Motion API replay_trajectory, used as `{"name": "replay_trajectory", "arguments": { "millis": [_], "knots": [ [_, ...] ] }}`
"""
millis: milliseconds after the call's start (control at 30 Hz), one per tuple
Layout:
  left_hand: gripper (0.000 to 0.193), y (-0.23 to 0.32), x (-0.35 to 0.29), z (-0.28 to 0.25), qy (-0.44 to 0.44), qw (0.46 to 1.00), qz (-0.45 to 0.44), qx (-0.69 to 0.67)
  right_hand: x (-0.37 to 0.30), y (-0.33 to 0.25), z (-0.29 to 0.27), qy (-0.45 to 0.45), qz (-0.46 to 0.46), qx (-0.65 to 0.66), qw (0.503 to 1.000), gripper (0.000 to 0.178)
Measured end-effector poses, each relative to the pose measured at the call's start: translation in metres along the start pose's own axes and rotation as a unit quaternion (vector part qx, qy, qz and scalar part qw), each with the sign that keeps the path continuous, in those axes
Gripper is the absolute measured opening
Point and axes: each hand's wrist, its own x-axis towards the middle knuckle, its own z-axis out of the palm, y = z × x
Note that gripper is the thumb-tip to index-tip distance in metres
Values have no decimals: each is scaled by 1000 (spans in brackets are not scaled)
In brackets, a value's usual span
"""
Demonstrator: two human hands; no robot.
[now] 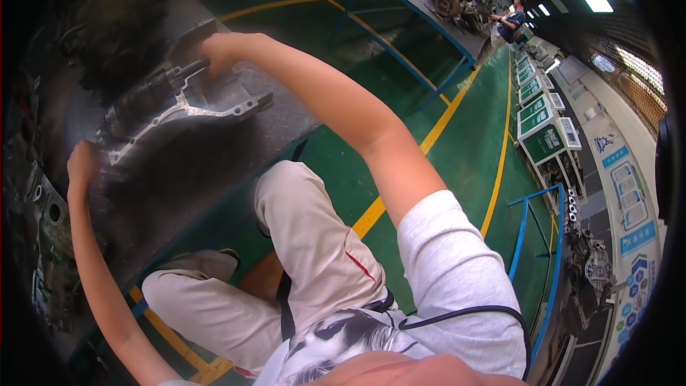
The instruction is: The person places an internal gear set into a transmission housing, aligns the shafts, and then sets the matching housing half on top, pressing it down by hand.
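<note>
A grey cast-metal casing [187,109] with a bolt-holed flange lies tilted on the dark metal bench top [179,193]. Along its far side runs a dark cylindrical part with a ribbed surface [139,104], blurred, with a thinner shaft toward the right. My right hand [223,53] is bent down at the far right end of the casing, closed around its edge; the fingertips are partly hidden. At the near left end is my left hand [83,163], its fingers curled against the casing and mostly out of sight.
Dark engine-like machinery [118,21] stands at the far left, and metal castings [53,225] line the left edge. Past the green floor [321,36] is a blue-legged table [429,0] with parts. Another person [511,21] stands beyond. Green-white cabinets [539,125] and a blue frame [525,236] are right.
</note>
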Motion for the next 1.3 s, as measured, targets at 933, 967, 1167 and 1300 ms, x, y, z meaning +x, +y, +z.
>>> {"name": "replay_trajectory", "arguments": {
  "millis": [933,967,1167,1300],
  "knots": [
    [22,10,8,-41,-233,966,15,-110,14,2,33,177,-4,-51,983,20],
    [21,6,9,-41,-251,961,32,-109,15,1,36,214,-7,-57,975,17],
    [20,26,15,-62,-362,930,-30,-60,14,15,52,372,-90,-40,923,17],
    [21,28,8,-68,-335,940,3,-67,14,12,51,368,-89,-50,924,20]
  ]
}}
